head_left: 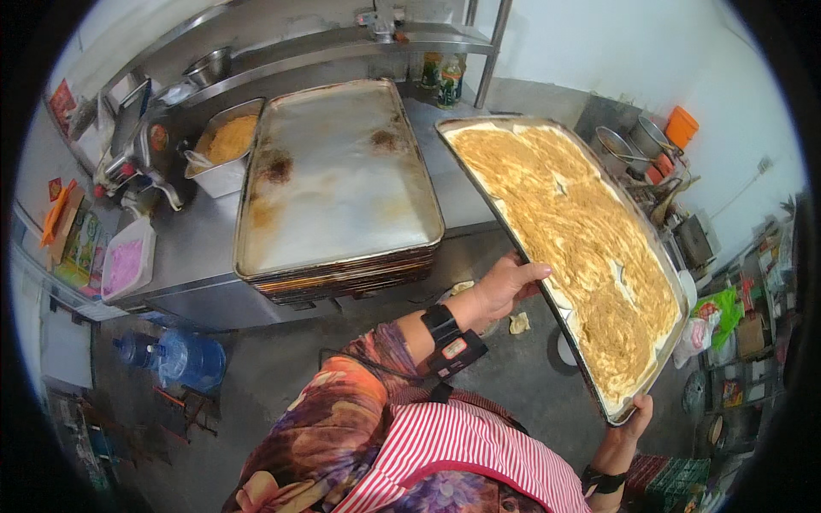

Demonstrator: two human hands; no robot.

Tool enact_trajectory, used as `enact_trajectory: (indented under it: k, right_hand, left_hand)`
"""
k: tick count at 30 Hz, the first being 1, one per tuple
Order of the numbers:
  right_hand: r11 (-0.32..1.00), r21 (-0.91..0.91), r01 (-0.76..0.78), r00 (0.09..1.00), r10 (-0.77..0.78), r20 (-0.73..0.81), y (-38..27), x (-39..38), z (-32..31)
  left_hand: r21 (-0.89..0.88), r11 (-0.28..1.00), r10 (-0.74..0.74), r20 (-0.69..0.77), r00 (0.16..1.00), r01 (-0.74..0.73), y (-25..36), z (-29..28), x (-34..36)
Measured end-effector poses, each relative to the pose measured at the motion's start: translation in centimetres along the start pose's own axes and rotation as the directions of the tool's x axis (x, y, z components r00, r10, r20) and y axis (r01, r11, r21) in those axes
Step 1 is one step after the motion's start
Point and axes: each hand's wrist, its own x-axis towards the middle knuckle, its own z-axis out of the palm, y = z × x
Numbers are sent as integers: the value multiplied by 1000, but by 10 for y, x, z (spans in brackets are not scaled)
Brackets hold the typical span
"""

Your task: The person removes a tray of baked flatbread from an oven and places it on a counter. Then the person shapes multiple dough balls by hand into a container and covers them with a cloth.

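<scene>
Both my hands hold a large rectangular baking tray (575, 351) raised at the right, tilted over the floor. A pale sheet with a golden-brown spread (547, 179) covers its inside, with a few white gaps showing through. My left hand (505, 288) is closed on the tray's left long edge, its thumb over the rim. At the near corner, my right hand (634, 419) grips the rim, its fingers partly hidden by the tray. Left of the held tray, a tall stack of baking trays (342, 188) sits on the steel counter (192, 248); the top one has dark burnt patches.
Behind the stack stands a metal container (220, 180) of orange-yellow filling. A white tub (128, 256) of purple paste sits at the counter's left end. A steel shelf (342, 44) runs above. Blue water jugs (192, 361) stand on the floor; pans (616, 145) are at the far right.
</scene>
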Motion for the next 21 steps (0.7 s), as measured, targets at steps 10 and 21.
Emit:
enact_trajectory:
  k: [10, 21]
  right_hand:
    - [988, -103, -118, 907, 149, 394, 3, 65, 33]
    - [829, -248, -501, 499, 511, 700, 109, 138, 154]
  left_hand:
    - [151, 916, 401, -274, 874, -373, 20, 18, -109]
    - [160, 826, 525, -569, 634, -540, 27, -45, -238]
